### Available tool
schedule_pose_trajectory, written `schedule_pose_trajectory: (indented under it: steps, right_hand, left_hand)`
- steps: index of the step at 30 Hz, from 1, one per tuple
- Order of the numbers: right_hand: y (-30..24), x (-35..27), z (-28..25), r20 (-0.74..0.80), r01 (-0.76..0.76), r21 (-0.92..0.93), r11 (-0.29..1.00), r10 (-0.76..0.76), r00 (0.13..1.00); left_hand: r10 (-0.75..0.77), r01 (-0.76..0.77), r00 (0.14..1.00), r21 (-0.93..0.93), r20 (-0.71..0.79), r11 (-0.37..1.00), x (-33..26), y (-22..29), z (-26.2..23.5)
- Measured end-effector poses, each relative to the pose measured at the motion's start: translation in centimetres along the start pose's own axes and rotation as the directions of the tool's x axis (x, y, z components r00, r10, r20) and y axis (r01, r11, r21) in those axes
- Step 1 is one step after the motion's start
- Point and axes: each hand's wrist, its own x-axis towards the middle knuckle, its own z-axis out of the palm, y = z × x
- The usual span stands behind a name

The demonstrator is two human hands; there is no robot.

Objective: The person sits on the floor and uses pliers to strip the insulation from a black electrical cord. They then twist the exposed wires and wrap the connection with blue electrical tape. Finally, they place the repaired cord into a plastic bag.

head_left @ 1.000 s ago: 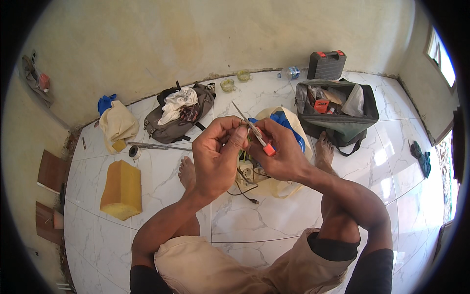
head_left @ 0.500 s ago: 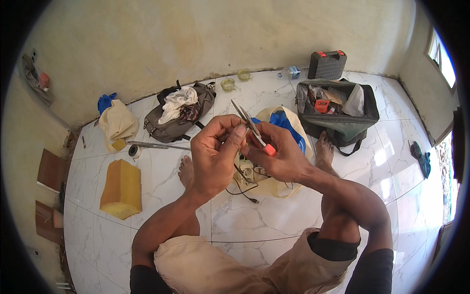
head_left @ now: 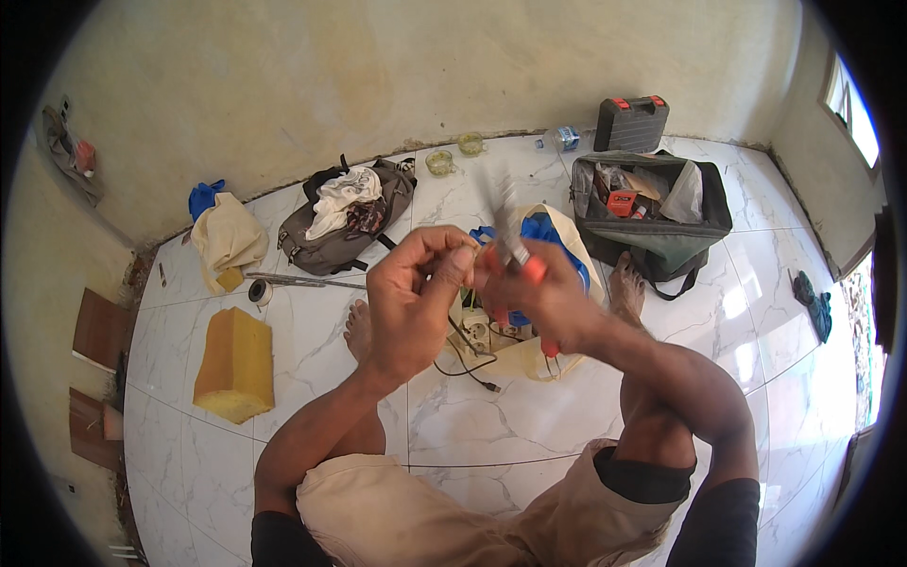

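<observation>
My right hand [head_left: 548,298] grips long-nose pliers with orange handles [head_left: 513,241], their metal jaws pointing up and blurred by motion. My left hand [head_left: 411,302] is raised beside it, thumb and fingers pinched close to the pliers' handles on something too small to make out. Both hands hover above a cream cloth bag [head_left: 543,350] on the floor, with a blue cloth [head_left: 548,231], a white electrical part [head_left: 477,331] and a black wire [head_left: 468,369] on it. My bare feet [head_left: 359,326] rest either side of the bag.
A yellow foam block [head_left: 234,364] lies at left. Near the wall are a brown backpack with cloths [head_left: 345,217], a cream sack [head_left: 227,241] and two glass cups [head_left: 439,163]. At right stand an open dark tool bag [head_left: 652,222] and a grey tool case [head_left: 631,121].
The pliers have swung from slanting up-left to nearly upright, blurred with motion. My left hand's fingers have closed in toward the handles.
</observation>
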Motion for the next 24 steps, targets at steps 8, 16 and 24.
schedule_pose_trajectory:
  steps: [8, 16, 24]
  right_hand:
    - [0.5, 1.0, -2.6, -0.192, -0.069, 0.045, 0.997, 0.076, 0.978]
    - [2.5, 2.4, -3.0, -0.12, -0.372, -0.586, 0.72, 0.376, 0.919]
    - [12.9, 3.9, -3.6, 0.063, -0.016, -0.99, 0.138, 0.551, 0.832]
  left_hand:
    - [-0.224, 0.218, 0.974, -0.194, -0.01, 0.956, -0.3, 0.5, -0.8]
    - [-0.266, 0.234, 0.953, -0.206, -0.145, 0.95, -1.4, -0.4, -3.1]
    - [-0.314, 0.277, 0.938, -0.23, -0.147, 0.933, -1.6, -1.1, -5.1]
